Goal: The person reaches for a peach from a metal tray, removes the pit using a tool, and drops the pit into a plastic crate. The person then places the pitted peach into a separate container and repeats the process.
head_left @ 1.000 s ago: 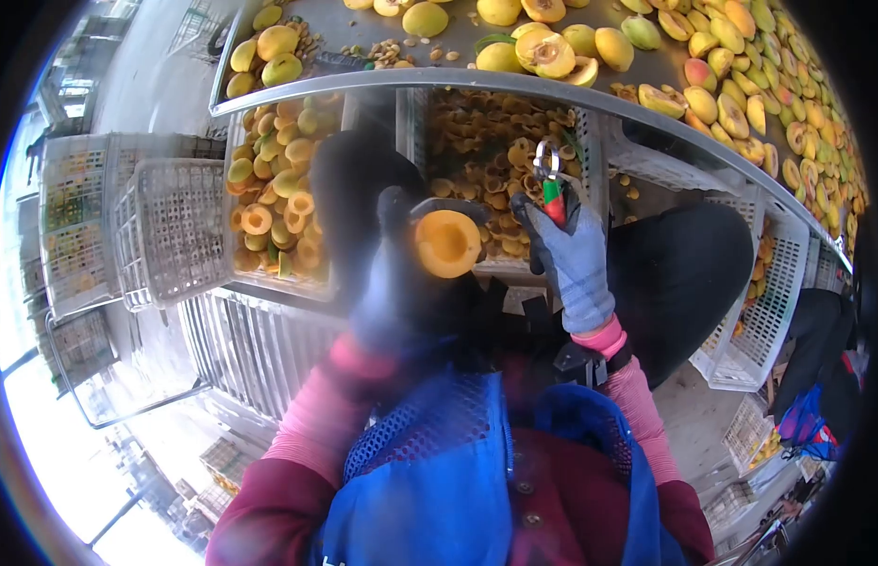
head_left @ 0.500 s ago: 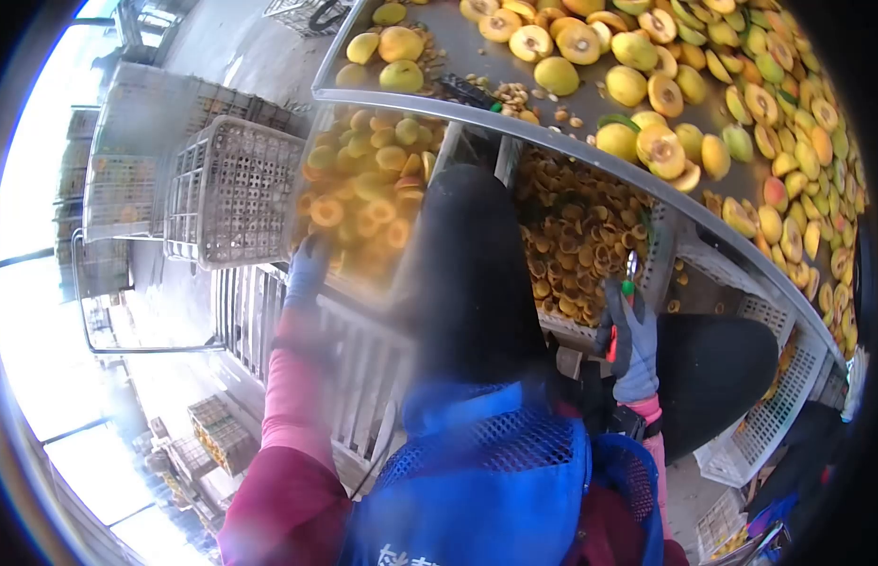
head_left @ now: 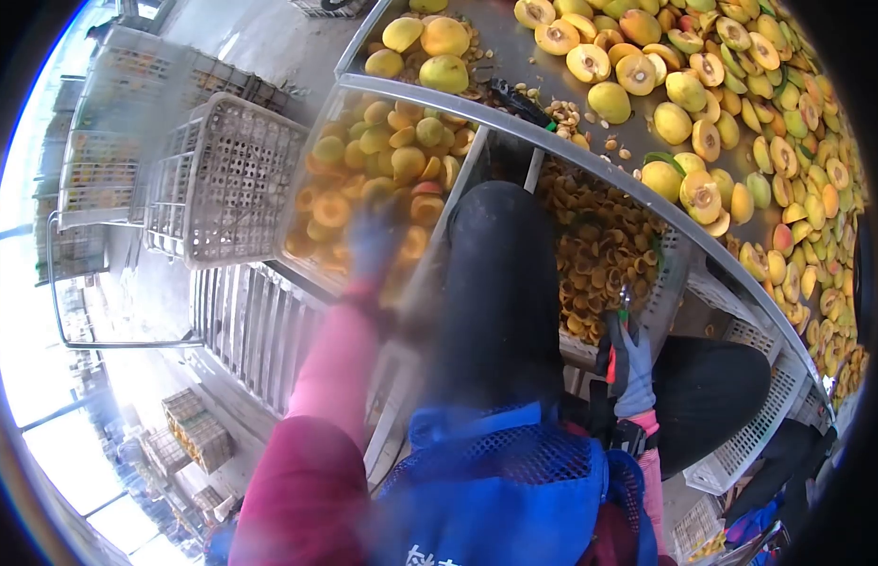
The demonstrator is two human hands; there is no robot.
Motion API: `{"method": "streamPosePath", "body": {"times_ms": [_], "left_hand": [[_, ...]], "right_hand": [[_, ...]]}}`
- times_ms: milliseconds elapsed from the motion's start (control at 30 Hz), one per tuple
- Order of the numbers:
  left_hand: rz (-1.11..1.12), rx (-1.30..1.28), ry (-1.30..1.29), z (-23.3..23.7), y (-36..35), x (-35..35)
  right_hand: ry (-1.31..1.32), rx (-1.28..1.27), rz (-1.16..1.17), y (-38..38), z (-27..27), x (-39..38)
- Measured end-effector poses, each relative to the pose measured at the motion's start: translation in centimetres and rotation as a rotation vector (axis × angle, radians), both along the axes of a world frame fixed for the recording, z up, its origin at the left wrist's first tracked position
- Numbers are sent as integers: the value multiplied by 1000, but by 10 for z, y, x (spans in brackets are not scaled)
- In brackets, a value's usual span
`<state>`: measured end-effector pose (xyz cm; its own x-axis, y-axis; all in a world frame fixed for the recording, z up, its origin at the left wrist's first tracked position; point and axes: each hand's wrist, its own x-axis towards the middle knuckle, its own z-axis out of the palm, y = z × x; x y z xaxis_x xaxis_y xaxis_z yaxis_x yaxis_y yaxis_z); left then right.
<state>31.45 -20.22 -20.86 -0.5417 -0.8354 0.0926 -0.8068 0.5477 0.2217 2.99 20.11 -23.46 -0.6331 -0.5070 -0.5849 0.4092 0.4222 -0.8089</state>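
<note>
My left hand (head_left: 375,241), in a grey-blue glove and smeared by motion, is over a crate of yellow peaches (head_left: 406,162), several of them halved. Its fingers are too blurred to tell what they hold, if anything. On the right, my gloved right hand (head_left: 635,368) is closed around a small hand tool (head_left: 625,300) with a metal tip and some red at the handle. Beyond the tool's tip sits a crate full of brown-orange peach scraps (head_left: 599,245); their exact kind is hard to make out.
A metal-edged table (head_left: 571,146) carries many whole and halved peaches (head_left: 703,193), loose pits (head_left: 566,115) and a dark tool (head_left: 522,104). A grey plastic crate (head_left: 241,179) stands at left by a slatted wooden surface (head_left: 245,330). Another person's dark sleeve or leg (head_left: 778,462) shows lower right.
My left hand has moved right, from the left edge of the peach crate to over its fruit. The view has shifted slightly. My right hand still holds the tool.
</note>
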Motion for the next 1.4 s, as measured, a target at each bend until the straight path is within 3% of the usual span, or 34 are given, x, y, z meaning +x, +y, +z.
{"method": "streamPosePath", "body": {"times_ms": [67,167,300,400,433,533,667,733,800,833,900,933,1033,1100,1200,1233,1300,1333,1367,1400], "left_hand": [[116,124,-193,4,15,34],[15,-179,-339,17,47,75],[137,63,123,7,53,103],[535,13,464,4,32,101],[636,-14,355,4,33,94],[342,-28,-409,-19,41,86],[393,432,-161,24,35,69],[297,290,190,17,51,59],[156,202,-388,9,79,47],[16,-160,-491,-5,90,57],[227,140,-274,5,90,38],[238,205,-262,11,91,38],[90,116,-270,8,106,58],[-49,134,-99,15,99,63],[-5,245,7,-9,25,89],[55,232,107,41,23,42],[31,180,334,172,50,-86],[-29,181,390,204,54,-133],[-202,99,409,176,16,-147],[-317,112,342,184,12,-187]], "right_hand": [[-62,9,-31,5,-11,-4],[-176,19,-35,12,-23,-11],[-186,32,30,14,-27,-11],[-175,98,70,12,-29,-15],[-166,102,78,14,-31,-16],[-138,81,73,15,-38,-17],[-194,44,0,-15,6,0],[-177,-21,-27,-49,66,12],[-27,-7,119,-38,55,6],[52,0,185,-32,50,4],[103,4,238,-27,31,4],[-48,30,152,-25,21,6],[-198,-78,-9,-36,36,12],[-195,-134,-38,-52,82,13],[-95,-116,-21,-49,57,17],[-201,-137,-66,-50,76,13],[-157,-120,-70,-48,79,8],[-141,-108,-67,-47,80,8],[-167,-132,-89,-48,85,8],[-191,-159,-112,-50,92,7]]}}
